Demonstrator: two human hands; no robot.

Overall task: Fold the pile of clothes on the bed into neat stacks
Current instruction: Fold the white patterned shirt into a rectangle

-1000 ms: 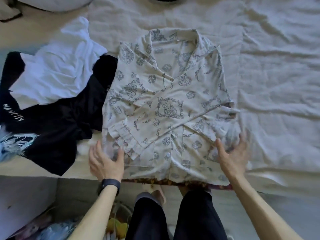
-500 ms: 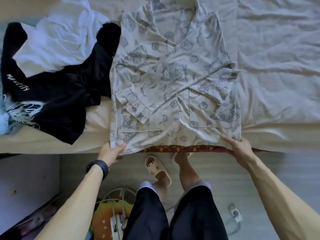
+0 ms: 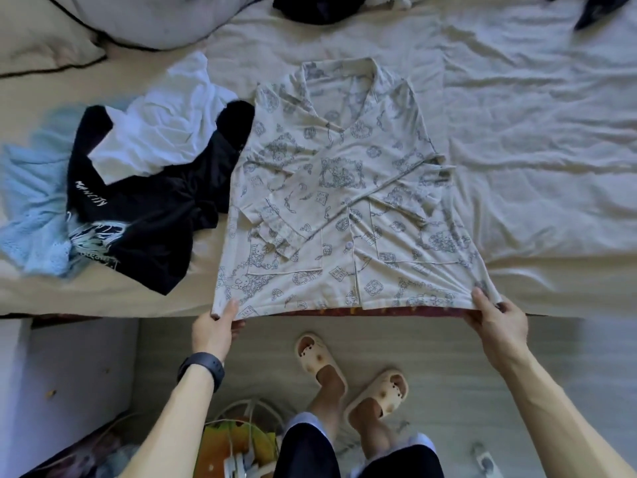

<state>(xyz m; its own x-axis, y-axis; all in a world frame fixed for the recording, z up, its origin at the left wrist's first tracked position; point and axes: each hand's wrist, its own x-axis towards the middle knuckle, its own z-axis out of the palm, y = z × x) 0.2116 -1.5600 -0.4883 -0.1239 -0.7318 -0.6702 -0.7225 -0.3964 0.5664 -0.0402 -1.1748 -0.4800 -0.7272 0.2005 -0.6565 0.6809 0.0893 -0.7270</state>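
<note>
A cream patterned pyjama shirt (image 3: pixel 348 188) lies flat on the bed (image 3: pixel 534 139), collar away from me, both sleeves folded across its front. Its hem hangs at the bed's near edge. My left hand (image 3: pixel 213 327) pinches the hem's left corner, thumb on top. My right hand (image 3: pixel 499 322) grips the hem's right corner the same way. To the shirt's left lies a loose pile: a black garment with white lettering (image 3: pixel 151 208), a white top (image 3: pixel 165 132) on it, and a light blue knit piece (image 3: pixel 31 198).
Pillows (image 3: pixel 131 19) sit at the bed's far left, and dark clothes (image 3: pixel 317 6) lie along the far edge. On the floor below are my slippered feet (image 3: pixel 351 377), a cluttered spot with cables and an orange item (image 3: pixel 234 439), and a white cabinet (image 3: pixel 65 381) at left.
My hands went from resting flat on the lower shirt to the hem, then closed on its two bottom corners. The view has shifted.
</note>
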